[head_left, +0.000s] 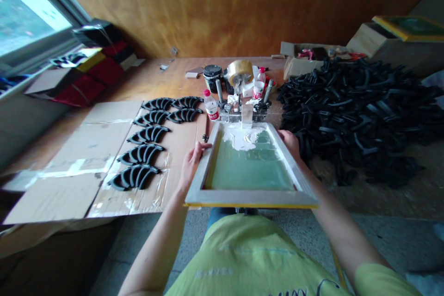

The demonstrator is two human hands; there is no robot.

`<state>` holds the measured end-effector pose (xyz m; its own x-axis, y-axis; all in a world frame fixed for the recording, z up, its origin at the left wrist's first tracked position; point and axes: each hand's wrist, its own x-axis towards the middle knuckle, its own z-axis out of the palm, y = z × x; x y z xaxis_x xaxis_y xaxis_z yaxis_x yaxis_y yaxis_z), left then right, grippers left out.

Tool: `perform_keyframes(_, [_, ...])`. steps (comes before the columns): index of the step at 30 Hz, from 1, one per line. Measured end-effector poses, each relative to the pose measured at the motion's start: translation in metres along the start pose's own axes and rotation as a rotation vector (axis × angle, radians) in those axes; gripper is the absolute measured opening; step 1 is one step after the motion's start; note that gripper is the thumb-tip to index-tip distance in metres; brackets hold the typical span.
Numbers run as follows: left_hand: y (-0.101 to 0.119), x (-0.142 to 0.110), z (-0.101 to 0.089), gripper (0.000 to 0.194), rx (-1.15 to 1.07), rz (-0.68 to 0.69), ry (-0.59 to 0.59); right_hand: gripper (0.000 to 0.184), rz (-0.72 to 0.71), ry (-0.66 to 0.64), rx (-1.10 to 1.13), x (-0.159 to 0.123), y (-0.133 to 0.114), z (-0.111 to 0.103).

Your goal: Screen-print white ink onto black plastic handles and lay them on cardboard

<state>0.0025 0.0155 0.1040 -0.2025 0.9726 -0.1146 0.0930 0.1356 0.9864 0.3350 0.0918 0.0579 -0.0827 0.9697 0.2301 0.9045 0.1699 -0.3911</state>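
A screen printing frame (255,197), with grey sides and green mesh, slants toward me in front of my body. White ink (244,138) is smeared across the far part of its mesh. My left hand (193,159) is closed at the frame's left side, a finger along its edge. On the opposite side my right hand (290,143) grips the edge, its fingers partly hidden. A small black piece (205,138) shows just beyond my left fingers. Behind the frame stands a metal clamp fixture (244,110). What lies under the screen is hidden.
Rows of curved black parts (133,178) lie on cardboard (72,166) at left. A big heap of black parts (360,111) covers the right side. Behind the fixture are a bottle (210,105), an ink tub (212,77) and a tape roll (240,72). Boxes (81,78) stand by the window.
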Motion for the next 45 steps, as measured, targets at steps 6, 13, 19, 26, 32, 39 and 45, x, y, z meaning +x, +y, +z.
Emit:
perform_keyframes(6, [-0.075,-0.009,0.005,0.08,0.075,-0.151,-0.105,0.054,-0.3,0.081,0.031,0.065,-0.044,-0.001])
perform_keyframes(13, [-0.095,-0.006,0.009,0.068,0.145,-0.156,-0.039,0.02,-0.327,-0.299,-0.251,0.046,-0.093,0.025])
perform_keyframes(19, [-0.101,-0.006,0.008,0.064,0.178,-0.147,-0.068,0.019,-0.664,-0.418,-0.191,-0.01,-0.099,0.004])
perform_keyframes(26, [-0.09,-0.01,0.009,0.07,0.093,-0.151,-0.078,0.012,-0.589,-0.266,-0.138,-0.004,-0.093,0.007])
perform_keyframes(32, [-0.087,-0.008,0.008,0.074,0.046,-0.191,-0.096,0.012,-0.644,-0.255,-0.052,-0.014,-0.09,0.012])
perform_keyframes(39, [-0.034,-0.007,-0.005,0.069,0.002,-0.158,-0.157,0.06,-0.214,-0.088,0.036,0.079,-0.079,-0.005])
perform_keyframes(45, [0.042,0.02,0.007,0.056,-0.221,0.059,-0.023,0.028,0.182,0.086,0.181,0.077,0.007,-0.018])
